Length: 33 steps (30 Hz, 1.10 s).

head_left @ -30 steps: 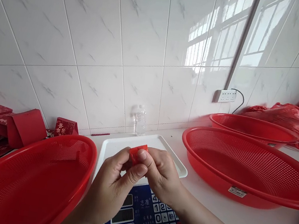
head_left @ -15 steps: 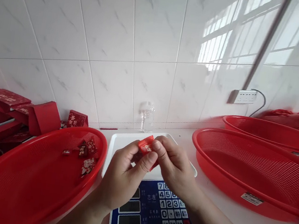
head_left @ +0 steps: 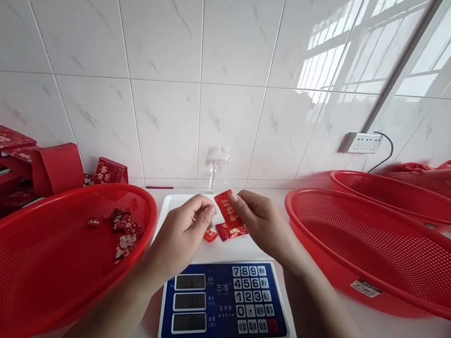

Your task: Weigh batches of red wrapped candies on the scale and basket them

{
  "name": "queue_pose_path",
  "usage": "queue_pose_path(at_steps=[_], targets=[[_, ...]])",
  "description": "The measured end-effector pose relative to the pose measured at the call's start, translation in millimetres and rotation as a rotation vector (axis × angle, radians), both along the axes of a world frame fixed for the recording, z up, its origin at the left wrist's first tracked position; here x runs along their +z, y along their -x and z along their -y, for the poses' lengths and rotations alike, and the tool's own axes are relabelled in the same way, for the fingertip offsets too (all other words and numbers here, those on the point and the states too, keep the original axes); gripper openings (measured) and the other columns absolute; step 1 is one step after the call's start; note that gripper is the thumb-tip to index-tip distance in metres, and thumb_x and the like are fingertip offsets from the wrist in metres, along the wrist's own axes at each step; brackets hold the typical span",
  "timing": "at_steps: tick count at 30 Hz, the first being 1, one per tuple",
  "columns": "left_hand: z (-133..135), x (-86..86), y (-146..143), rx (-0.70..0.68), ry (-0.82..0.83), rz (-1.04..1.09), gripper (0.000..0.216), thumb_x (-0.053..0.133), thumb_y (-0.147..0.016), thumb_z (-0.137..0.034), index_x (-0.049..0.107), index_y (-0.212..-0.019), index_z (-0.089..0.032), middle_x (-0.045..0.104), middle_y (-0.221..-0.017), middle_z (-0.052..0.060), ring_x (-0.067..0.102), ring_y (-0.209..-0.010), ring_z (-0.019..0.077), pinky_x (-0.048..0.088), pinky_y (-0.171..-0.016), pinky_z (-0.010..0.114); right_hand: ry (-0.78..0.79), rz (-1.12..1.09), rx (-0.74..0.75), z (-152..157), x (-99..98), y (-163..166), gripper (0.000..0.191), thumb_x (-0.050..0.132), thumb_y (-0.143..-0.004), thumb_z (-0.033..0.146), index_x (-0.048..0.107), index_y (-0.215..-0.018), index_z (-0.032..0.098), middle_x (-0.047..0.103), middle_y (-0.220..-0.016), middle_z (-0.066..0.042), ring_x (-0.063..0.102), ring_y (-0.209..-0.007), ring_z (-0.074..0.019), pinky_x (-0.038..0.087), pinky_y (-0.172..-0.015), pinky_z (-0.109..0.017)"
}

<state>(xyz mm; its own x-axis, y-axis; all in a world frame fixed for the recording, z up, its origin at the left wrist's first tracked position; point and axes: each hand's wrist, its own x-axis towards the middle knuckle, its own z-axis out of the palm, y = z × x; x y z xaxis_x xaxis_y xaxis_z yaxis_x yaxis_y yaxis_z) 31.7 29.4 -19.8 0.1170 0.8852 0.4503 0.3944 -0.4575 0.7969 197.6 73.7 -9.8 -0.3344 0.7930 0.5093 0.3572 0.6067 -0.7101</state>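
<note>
My right hand (head_left: pixel 264 222) pinches a flat red packet with gold lettering (head_left: pixel 225 205) between thumb and fingers, tilted above the white pan (head_left: pixel 174 205) of a digital scale (head_left: pixel 228 298). My left hand (head_left: pixel 182 236) is just left of it, thumb and forefinger pressed together; anything between them is too small to make out. The two hands are apart. Behind and below the packet, a red-and-gold wrapped piece (head_left: pixel 230 233) and a smaller red piece (head_left: pixel 210 236) are on the pan, partly covered by the hands and packet.
A red mesh basket (head_left: pixel 29 253) with several wrapped sweets (head_left: pixel 126 244) stands left, beside piled red gift boxes (head_left: pixel 57 170). Two more red baskets (head_left: pixel 364 255) stand right. A clear bottle (head_left: pixel 221 168) stands by the tiled wall, which carries a power socket (head_left: pixel 363 143).
My hands have come apart; the left has moved off the red packet, which stays in the right and now shows its flat lettered face. The view has shifted slightly, uncovering the scale's keys.
</note>
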Motion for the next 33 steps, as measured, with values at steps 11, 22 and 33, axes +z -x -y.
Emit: queue_pose_path(at_steps=[11,22,33], targets=[[-20.0,-24.6,10.1,-0.078,0.089,-0.682,0.027,0.043,-0.090,-0.019,0.069,-0.098,-0.022,0.066,-0.103,0.008,0.057,-0.102,0.0266,0.045,-0.085,0.040,0.041,0.645,-0.133,-32.7,-18.5,-21.2,0.027,0.049,-0.089,0.030,0.070,-0.101,0.020,0.073,-0.095,-0.009,0.064,-0.082,-0.0224,0.044,-0.068,-0.034],[-2.1,7.6,13.5,0.076,0.065,-0.606,0.025,0.039,-0.091,-0.020,0.063,-0.100,-0.022,0.067,-0.110,0.006,0.061,-0.100,0.0236,0.046,-0.084,0.037,-0.011,0.677,0.089,-26.4,-19.9,-12.3,0.031,0.043,-0.094,0.022,0.068,-0.111,0.020,0.072,-0.108,-0.009,0.064,-0.101,-0.0248,0.049,-0.083,-0.039],[-7.7,23.0,142.2,0.365,0.494,-0.749,0.047,0.057,-0.080,-0.042,0.057,-0.123,-0.023,0.059,-0.133,0.008,0.054,-0.120,0.0273,0.044,-0.094,0.034,-0.082,0.652,0.005,-19.5,-10.9,-27.6,0.041,0.043,-0.093,0.033,0.059,-0.129,0.021,0.066,-0.124,-0.010,0.062,-0.110,-0.0281,0.053,-0.085,-0.041]])
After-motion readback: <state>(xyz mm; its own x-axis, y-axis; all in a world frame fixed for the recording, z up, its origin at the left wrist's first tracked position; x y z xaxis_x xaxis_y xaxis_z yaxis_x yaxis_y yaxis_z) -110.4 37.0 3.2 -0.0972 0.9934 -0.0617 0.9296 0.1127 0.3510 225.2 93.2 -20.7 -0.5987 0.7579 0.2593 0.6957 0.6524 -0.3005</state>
